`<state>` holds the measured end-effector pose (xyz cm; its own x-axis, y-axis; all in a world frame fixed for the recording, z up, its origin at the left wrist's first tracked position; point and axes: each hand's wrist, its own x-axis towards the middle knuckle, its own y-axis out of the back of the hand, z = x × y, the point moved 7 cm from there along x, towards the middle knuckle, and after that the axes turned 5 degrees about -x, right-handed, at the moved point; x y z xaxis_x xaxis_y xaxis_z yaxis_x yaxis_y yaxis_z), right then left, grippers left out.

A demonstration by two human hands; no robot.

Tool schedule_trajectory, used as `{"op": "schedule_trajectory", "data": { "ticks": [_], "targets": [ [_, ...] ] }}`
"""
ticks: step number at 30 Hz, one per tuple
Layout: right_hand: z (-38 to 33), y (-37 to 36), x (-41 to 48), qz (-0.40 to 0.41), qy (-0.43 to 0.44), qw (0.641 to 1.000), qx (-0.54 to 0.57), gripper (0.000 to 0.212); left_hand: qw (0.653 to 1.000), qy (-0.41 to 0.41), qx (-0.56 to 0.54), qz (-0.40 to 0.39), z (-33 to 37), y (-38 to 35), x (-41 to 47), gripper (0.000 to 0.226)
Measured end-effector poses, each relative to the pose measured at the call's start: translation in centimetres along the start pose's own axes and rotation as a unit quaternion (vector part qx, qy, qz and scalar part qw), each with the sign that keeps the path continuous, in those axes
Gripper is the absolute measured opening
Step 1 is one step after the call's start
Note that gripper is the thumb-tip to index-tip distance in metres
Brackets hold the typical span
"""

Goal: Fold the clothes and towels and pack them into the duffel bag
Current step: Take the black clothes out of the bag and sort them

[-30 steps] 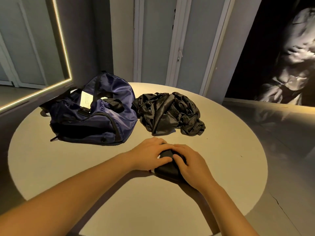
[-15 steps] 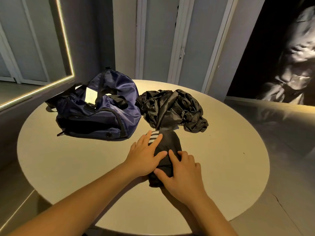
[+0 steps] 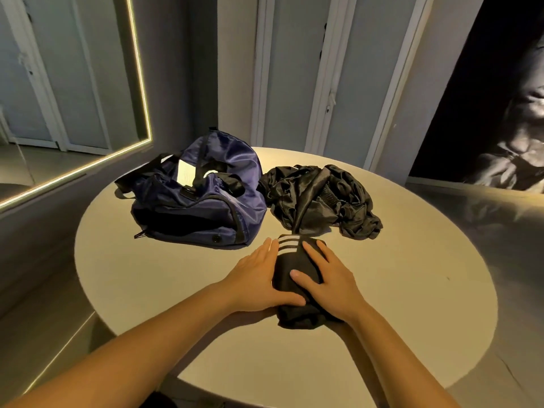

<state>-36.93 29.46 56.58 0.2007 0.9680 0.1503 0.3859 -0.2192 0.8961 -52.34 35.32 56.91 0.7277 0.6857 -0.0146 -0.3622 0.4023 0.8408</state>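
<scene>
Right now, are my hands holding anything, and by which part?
Nothing is gripped. The left hand lies flat against the left side of the folded black garment; the right hand presses flat on its top.

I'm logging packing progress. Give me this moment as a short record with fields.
table: round table, holds everything
bag: navy duffel bag, far left
folded: striped black garment, near centre, not yet in bag
unfolded: crumpled black garment, right of bag
hands: left hand flat against the folded garment's left side; right hand flat on top
</scene>
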Motion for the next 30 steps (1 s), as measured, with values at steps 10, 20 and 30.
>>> {"op": "schedule_trajectory", "data": {
  "ticks": [10, 20, 30],
  "targets": [
    [0.3, -0.7, 0.5, 0.033, -0.123, 0.986, -0.111, 0.092, 0.916, 0.089, 0.261, 0.292, -6.7, 14.7, -1.4, 0.092],
    [1.6, 1.3, -1.1, -0.009, -0.121, 0.968, -0.218, 0.095, 0.951, 0.084, 0.280, 0.106, -9.3, 4.6, -6.3, 0.066],
    [-5.8, 5.3, -0.6, 0.044, -0.062, 0.963, -0.257, 0.072, 0.919, 0.054, 0.392, 0.010, -2.8, 3.0, -14.2, 0.096]
  ]
}}
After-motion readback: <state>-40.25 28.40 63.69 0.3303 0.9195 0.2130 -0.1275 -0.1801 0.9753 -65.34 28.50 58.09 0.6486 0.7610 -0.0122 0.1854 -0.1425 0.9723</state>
